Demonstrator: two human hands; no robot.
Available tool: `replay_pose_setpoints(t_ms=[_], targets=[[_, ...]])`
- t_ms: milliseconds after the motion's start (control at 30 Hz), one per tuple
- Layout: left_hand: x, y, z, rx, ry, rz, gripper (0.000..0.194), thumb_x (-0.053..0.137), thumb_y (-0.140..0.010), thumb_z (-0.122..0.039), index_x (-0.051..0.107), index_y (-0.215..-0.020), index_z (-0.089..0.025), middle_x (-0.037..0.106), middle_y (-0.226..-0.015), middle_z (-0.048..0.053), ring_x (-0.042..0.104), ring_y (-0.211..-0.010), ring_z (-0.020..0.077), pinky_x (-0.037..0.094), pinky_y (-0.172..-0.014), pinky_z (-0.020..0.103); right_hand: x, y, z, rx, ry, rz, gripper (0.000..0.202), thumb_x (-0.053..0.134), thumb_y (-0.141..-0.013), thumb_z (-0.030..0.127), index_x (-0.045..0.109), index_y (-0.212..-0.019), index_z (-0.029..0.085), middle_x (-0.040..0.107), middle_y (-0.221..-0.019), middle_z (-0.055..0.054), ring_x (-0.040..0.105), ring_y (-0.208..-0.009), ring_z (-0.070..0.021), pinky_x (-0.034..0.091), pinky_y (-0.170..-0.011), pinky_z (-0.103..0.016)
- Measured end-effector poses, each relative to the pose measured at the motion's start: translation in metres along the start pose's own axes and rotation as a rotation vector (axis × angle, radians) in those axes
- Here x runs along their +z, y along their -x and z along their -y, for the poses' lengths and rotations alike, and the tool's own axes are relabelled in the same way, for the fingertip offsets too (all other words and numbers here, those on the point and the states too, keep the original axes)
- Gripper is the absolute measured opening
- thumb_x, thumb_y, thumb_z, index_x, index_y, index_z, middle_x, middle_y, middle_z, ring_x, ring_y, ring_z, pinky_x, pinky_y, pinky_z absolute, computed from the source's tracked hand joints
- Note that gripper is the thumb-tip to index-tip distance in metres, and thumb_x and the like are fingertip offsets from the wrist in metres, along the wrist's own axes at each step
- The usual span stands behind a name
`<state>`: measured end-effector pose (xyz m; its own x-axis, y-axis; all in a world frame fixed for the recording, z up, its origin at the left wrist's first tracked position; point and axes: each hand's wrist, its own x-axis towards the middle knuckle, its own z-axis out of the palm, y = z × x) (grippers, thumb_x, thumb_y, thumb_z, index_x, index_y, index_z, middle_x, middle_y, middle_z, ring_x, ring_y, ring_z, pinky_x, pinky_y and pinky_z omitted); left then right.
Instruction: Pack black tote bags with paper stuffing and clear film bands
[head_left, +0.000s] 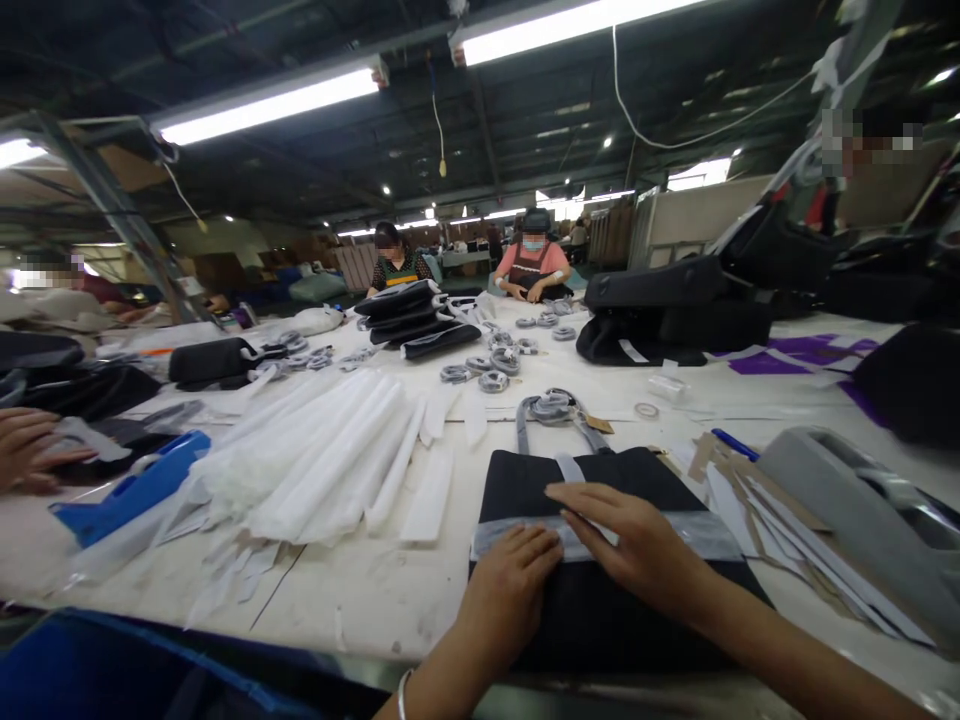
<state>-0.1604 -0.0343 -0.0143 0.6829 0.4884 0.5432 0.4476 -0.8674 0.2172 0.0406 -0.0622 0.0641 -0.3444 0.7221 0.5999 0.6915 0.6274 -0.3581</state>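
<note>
A flat black fabric bag point(600, 560) lies at the near edge of the white table point(360, 600), with bare tabletop open toward 9 o'clock. One clear plastic strip point(600, 535) crosses it. The left hand point(510, 590) and right hand point(637, 545) both press flat on the strip, fingers point(592, 500) loosely together, gripping nothing. At 10 o'clock lies a heap of white plastic sleeves point(322, 460); at 3 o'clock, one grey tape dispenser point(862, 510).
</note>
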Motion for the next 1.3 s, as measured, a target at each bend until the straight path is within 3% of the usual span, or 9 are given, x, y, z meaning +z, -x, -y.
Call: replay_pose_setpoints(t_ms=[133,233,367,533,633,733,933,1133,1300], targets=[[-0.007,0.002,-0.005,-0.061,0.047,0.101,0.053,0.048,-0.079,-0.006,0.059,-0.129,-0.019,0.060,-0.137,0.004,0.052,-0.130,0.0236,0.041,-0.114,0.048,0.016,-0.081,-0.010,0.020,-0.172,-0.144,0.026,0.051,-0.096,0.023,0.070,-0.114,0.023,0.072,-0.115,-0.004,0.066,-0.110,-0.0197,0.051,-0.101,-0.034],[-0.012,0.002,-0.007,-0.083,0.061,0.138,0.052,0.051,-0.082,-0.013,0.056,-0.133,-0.020,0.056,-0.141,0.003,0.048,-0.135,0.0231,0.037,-0.117,0.047,0.049,-0.112,-0.039,0.177,-0.373,-0.228,0.028,0.051,-0.095,0.031,0.070,-0.112,0.020,0.073,-0.113,-0.006,0.069,-0.101,-0.0203,0.056,-0.094,-0.035],[-0.019,0.007,-0.009,-0.137,0.051,0.109,0.045,0.049,-0.092,-0.023,0.052,-0.137,-0.026,0.057,-0.141,0.000,0.047,-0.135,0.0202,0.036,-0.118,0.044,0.090,-0.104,-0.081,0.371,-0.486,-0.237,0.034,0.052,-0.091,0.035,0.069,-0.113,0.016,0.075,-0.105,-0.010,0.073,-0.080,-0.0203,0.061,-0.076,-0.035],[-0.040,0.016,-0.006,-0.093,0.147,0.125,0.038,0.053,-0.094,-0.029,0.058,-0.131,-0.025,0.060,-0.137,0.003,0.052,-0.131,0.0200,0.036,-0.117,0.039,0.099,-0.092,-0.098,0.375,-0.372,-0.197,0.035,0.051,-0.092,0.035,0.067,-0.119,0.019,0.075,-0.104,-0.007,0.073,-0.079,-0.0200,0.060,-0.077,-0.035],[-0.062,0.013,0.019,-0.214,0.221,0.025,0.030,0.051,-0.096,-0.023,0.064,-0.122,-0.022,0.067,-0.126,0.006,0.063,-0.116,0.0150,0.048,-0.105,0.027,0.100,-0.095,-0.096,0.325,-0.255,-0.142,0.033,0.051,-0.092,0.034,0.069,-0.116,0.021,0.077,-0.091,-0.004,0.073,-0.078,-0.0219,0.059,-0.080,-0.037],[-0.081,0.008,0.069,-0.519,-0.018,-0.096,0.029,0.045,-0.096,-0.017,0.064,-0.117,-0.018,0.070,-0.117,0.008,0.067,-0.108,0.0158,0.054,-0.097,0.030,0.102,-0.097,-0.094,0.276,-0.256,-0.101,0.033,0.050,-0.091,0.032,0.069,-0.116,0.021,0.077,-0.092,-0.004,0.073,-0.077,-0.0220,0.059,-0.079,-0.037],[-0.098,0.011,0.162,-0.688,-0.243,0.175,0.028,0.047,-0.087,-0.005,0.070,-0.098,-0.015,0.071,-0.107,0.010,0.068,-0.097,0.0214,0.053,-0.093,0.037,0.102,-0.094,-0.093,0.287,-0.284,-0.076,0.035,0.050,-0.091,0.033,0.070,-0.115,0.019,0.077,-0.093,-0.005,0.073,-0.076,-0.0225,0.060,-0.080,-0.037],[-0.109,0.021,0.183,-0.681,-0.172,0.339,0.018,0.056,-0.083,-0.010,0.070,-0.090,-0.018,0.070,-0.103,0.006,0.065,-0.094,0.0207,0.050,-0.093,0.033,0.104,-0.091,-0.096,0.282,-0.306,-0.037,0.035,0.049,-0.090,0.029,0.069,-0.117,0.019,0.076,-0.100,-0.006,0.073,-0.078,-0.0217,0.058,-0.082,-0.037],[-0.119,0.021,0.180,-0.713,-0.046,0.246,0.005,0.064,-0.082,-0.020,0.067,-0.079,-0.019,0.070,-0.093,0.004,0.064,-0.089,0.0190,0.050,-0.090,0.031,0.106,-0.091,-0.098,0.263,-0.301,-0.051,0.033,0.050,-0.090,0.029,0.070,-0.115,0.021,0.077,-0.093,-0.004,0.073,-0.077,-0.0224,0.059,-0.080,-0.038]])
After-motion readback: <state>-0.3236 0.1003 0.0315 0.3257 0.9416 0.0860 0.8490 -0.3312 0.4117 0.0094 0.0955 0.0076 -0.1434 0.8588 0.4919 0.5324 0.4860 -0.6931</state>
